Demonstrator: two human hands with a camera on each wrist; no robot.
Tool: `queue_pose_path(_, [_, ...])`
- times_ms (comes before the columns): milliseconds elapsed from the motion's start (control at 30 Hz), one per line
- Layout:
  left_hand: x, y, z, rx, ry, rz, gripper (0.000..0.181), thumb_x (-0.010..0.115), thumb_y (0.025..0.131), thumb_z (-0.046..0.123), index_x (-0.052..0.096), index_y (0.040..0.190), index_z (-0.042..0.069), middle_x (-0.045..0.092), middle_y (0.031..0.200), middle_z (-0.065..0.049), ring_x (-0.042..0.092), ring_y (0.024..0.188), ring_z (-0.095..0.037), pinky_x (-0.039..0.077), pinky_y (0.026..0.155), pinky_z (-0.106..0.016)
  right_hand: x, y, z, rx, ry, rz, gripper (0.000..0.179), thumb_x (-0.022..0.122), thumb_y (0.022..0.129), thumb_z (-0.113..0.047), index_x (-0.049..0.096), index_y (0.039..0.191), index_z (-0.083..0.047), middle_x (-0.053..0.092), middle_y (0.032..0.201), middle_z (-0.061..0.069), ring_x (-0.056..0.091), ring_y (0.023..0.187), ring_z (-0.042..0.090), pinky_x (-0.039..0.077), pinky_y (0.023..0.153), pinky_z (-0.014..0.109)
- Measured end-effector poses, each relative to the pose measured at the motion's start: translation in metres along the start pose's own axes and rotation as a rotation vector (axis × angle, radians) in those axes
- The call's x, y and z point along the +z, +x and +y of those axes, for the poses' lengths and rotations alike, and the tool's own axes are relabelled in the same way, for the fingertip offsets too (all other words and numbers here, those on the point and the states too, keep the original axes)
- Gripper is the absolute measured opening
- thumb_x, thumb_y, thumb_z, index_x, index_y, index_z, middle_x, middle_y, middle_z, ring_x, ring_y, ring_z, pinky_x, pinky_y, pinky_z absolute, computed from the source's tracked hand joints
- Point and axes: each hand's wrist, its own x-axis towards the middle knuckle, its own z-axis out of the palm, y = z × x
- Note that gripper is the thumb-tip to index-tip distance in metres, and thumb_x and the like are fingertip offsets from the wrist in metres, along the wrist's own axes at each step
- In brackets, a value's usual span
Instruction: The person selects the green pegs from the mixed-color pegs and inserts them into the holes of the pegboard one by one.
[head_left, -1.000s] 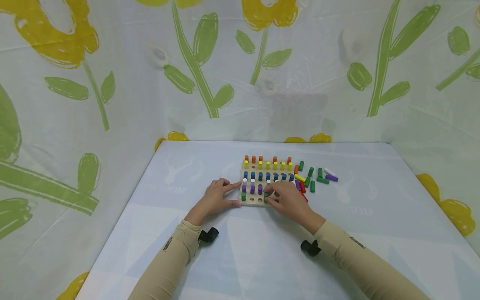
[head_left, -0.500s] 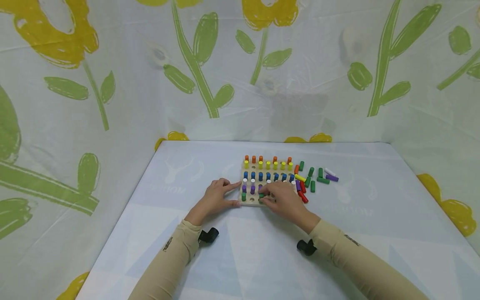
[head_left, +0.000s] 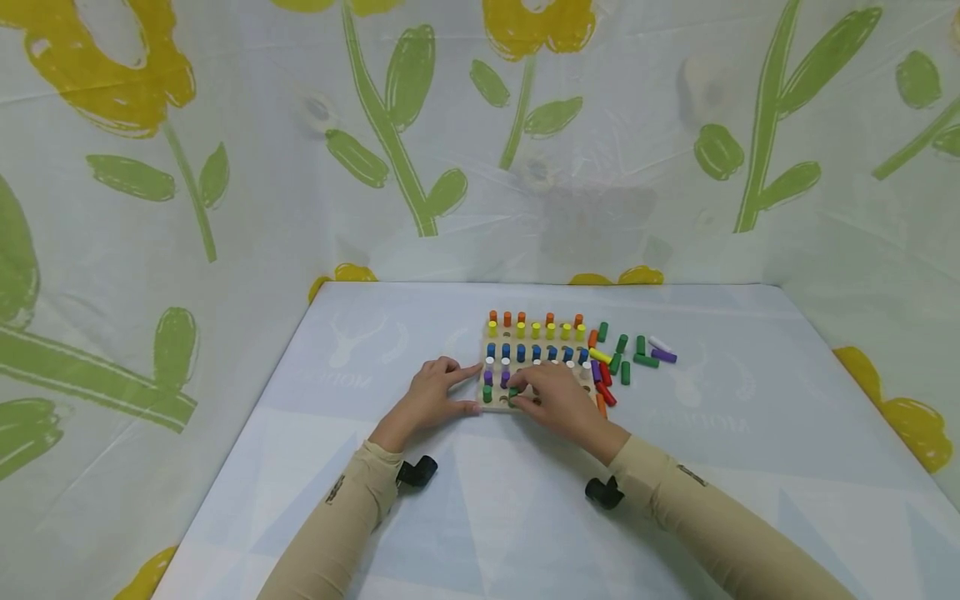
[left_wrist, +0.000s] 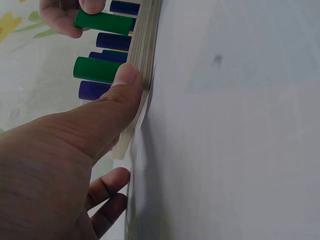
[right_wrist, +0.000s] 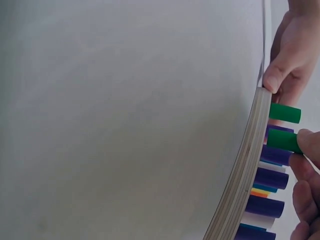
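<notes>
A wooden pegboard (head_left: 495, 409) lies on the table with rows of coloured pegs upright in its holes. My left hand (head_left: 431, 393) rests at its left side, index finger and thumb stretched out against the edge; the left wrist view shows the thumb at the front corner. Between thumb and fingertips my right hand (head_left: 561, 402) pinches a green peg (right_wrist: 284, 141) upright over the front row, its lower end close to the board. To its left, at the corner, stands another green peg (head_left: 487, 393). Purple pegs (right_wrist: 271, 177) line the row behind.
Loose pegs lie right of the board, among them several green ones (head_left: 626, 372), a white peg (head_left: 660, 343), a red peg (head_left: 606, 394) and an orange peg (head_left: 602, 406) near the front right corner. A patterned curtain (head_left: 600, 192) stands behind the table.
My right hand has moved left along the front row with the green peg, uncovering purple and orange pegs at the right. My left hand has stayed at the board's edge.
</notes>
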Motion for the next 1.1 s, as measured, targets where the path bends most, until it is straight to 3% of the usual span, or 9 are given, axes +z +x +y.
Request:
queue_pose_path(333, [-0.002, -0.001, 0.000, 0.008, -0.003, 0.003, 0.075, 0.079, 0.086, 0.050, 0.049, 0.152, 0.032, 0.048, 0.127, -0.007, 0.041, 0.117, -0.028, 0.038, 0.102, -0.046, 0.001, 0.004, -0.004, 0.002, -0.005, -0.003, 0.019, 0.079, 0.091, -0.021, 0.075, 0.110, -0.020, 0.072, 0.097, -0.008, 0.058, 0.087, 0.012, 0.046, 0.088, 0.037])
queue_pose_path(567, [-0.003, -0.001, 0.003, 0.006, 0.004, -0.010, 0.075, 0.078, 0.086, 0.051, 0.048, 0.152, 0.033, 0.048, 0.127, -0.008, 0.041, 0.117, -0.027, 0.038, 0.101, -0.045, 0.003, 0.006, -0.004, 0.007, -0.022, -0.002, 0.018, 0.079, 0.092, -0.023, 0.075, 0.109, -0.020, 0.071, 0.100, -0.008, 0.059, 0.094, 0.013, 0.043, 0.096, 0.042])
queue_pose_path(1100, [0.000, 0.000, -0.001, 0.023, 0.007, 0.005, 0.075, 0.078, 0.086, 0.050, 0.050, 0.152, 0.030, 0.047, 0.123, -0.007, 0.041, 0.113, -0.028, 0.038, 0.097, -0.046, 0.005, 0.011, -0.007, 0.003, -0.042, -0.006, 0.019, 0.079, 0.091, -0.022, 0.074, 0.109, -0.020, 0.072, 0.102, -0.006, 0.061, 0.100, 0.015, 0.043, 0.098, 0.043])
